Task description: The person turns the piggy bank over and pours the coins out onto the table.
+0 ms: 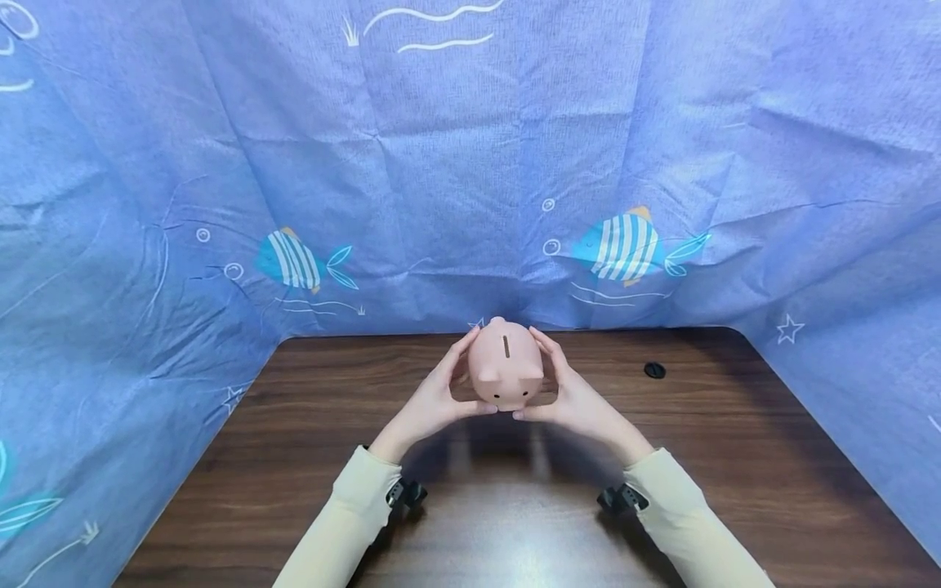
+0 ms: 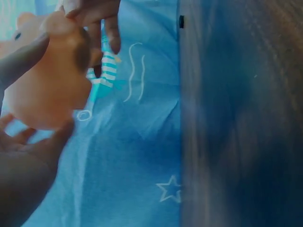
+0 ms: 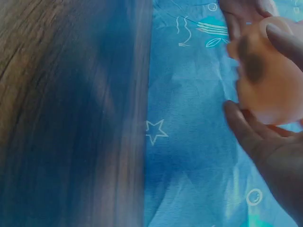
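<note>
Between both hands, a pink piggy bank [image 1: 506, 359] is held up off the table, its coin slot on top and its snout toward me. My left hand [image 1: 435, 398] grips its left side, with the thumb near the snout and the fingers round the far side. On the right, my right hand [image 1: 581, 400] holds it in a mirrored way. The wrist views show the piggy bank [image 3: 279, 90] from lower down, blurred, with a dark round patch on its underside. A small black disc [image 1: 654, 370] with a bar across it lies on the table to the right.
The dark wood-grain table [image 1: 353, 384] reaches back to a blue fabric curtain [image 1: 456, 188] printed with fish and stars, which also hangs at both sides. Black devices [image 1: 407, 493] are strapped at both wrists, by the cream sleeves.
</note>
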`<state>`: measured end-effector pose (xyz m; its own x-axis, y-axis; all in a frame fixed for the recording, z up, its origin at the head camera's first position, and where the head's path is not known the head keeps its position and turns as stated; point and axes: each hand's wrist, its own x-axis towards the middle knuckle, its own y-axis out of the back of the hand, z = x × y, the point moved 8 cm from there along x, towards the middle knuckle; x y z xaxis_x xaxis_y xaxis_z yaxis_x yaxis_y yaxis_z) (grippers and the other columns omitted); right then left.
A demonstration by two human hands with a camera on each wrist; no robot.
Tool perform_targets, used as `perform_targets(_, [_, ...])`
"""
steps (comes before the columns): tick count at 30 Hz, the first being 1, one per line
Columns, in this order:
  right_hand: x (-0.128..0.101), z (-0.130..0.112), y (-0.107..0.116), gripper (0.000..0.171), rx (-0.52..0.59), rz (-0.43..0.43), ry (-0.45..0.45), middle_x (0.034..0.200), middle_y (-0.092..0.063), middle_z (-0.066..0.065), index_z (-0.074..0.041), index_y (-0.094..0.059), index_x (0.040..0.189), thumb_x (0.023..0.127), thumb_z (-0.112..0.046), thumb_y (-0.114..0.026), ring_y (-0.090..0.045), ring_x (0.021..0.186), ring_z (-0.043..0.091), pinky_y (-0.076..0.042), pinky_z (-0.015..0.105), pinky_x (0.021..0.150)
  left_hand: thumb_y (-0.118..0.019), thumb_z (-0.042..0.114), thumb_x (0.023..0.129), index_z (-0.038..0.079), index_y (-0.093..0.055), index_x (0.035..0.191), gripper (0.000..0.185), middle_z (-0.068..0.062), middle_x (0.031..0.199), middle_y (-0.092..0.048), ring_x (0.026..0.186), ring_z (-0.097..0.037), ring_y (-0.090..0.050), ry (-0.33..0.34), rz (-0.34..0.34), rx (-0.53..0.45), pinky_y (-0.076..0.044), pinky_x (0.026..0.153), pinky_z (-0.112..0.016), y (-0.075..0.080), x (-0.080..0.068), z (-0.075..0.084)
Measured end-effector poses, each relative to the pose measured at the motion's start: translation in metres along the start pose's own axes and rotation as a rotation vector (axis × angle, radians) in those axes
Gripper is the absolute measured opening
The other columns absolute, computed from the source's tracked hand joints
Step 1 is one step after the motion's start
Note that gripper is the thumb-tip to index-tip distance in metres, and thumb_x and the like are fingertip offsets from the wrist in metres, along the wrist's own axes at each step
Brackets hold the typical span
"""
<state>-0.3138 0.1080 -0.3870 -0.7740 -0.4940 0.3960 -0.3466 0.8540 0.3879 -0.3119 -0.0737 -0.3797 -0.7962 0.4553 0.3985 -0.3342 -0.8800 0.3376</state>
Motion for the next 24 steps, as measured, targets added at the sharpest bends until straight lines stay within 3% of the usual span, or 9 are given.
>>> perform_targets(6, [-0.007,0.031,-0.004,0.100,-0.009,-0.109,-0.301,0.128,-0.063,0.015,-0.014,-0.014,0.162,0.090,-0.034,-0.079,-0.069,0.101,0.020,-0.054,0.035,0.090,-0.081,0.027,0.088,0.008,-0.026,0.159,0.092,-0.015,0.149,-0.048,0.130,-0.027,-0.053,0.326,-0.013,-0.068,-0.048,0.105,-0.040,-0.004,-0.005,-0.038])
perform_targets(10, [-0.007,0.043,-0.006,0.091,-0.019,-0.141,-0.382,0.130,-0.062,0.019,-0.007,-0.016,0.161,0.096,-0.043,-0.069,-0.069,0.099,0.019,-0.057,0.037,0.087,-0.076,0.044,0.090,0.005,-0.029,0.157,0.091,-0.017,0.141,-0.054,0.123,-0.026,-0.058,0.439,-0.022,-0.041,-0.050,0.101,-0.043,-0.007,-0.008,-0.051])
perform_targets(14, [-0.007,0.048,-0.008,0.089,0.038,-0.149,-0.413,0.143,-0.049,0.026,-0.004,-0.015,0.160,0.098,-0.043,-0.066,-0.068,0.104,0.022,-0.059,0.039,0.085,-0.072,0.044,0.092,0.000,-0.029,0.156,0.089,-0.019,0.138,-0.056,0.118,-0.026,-0.060,0.468,-0.033,-0.059,-0.053,0.096,-0.045,-0.009,-0.008,-0.059])
perform_targets(19, [-0.009,0.053,-0.010,0.086,0.043,-0.157,-0.447,0.140,-0.051,0.024,-0.005,-0.017,0.160,0.099,-0.044,-0.064,-0.067,0.099,0.021,-0.058,0.039,0.085,-0.070,0.040,0.095,-0.002,-0.028,0.155,0.084,-0.022,0.141,-0.053,0.120,-0.029,-0.058,0.475,-0.043,-0.071,-0.054,0.095,-0.045,-0.013,-0.008,-0.063])
perform_targets(24, [-0.008,0.052,-0.011,0.083,0.066,-0.171,-0.418,0.139,-0.051,0.027,-0.002,-0.018,0.159,0.100,-0.040,-0.063,-0.066,0.105,0.024,-0.059,0.041,0.085,-0.070,0.039,0.095,-0.002,-0.029,0.155,0.084,-0.023,0.142,-0.052,0.121,-0.030,-0.058,0.476,-0.039,-0.066,-0.055,0.094,-0.044,-0.013,-0.008,-0.063])
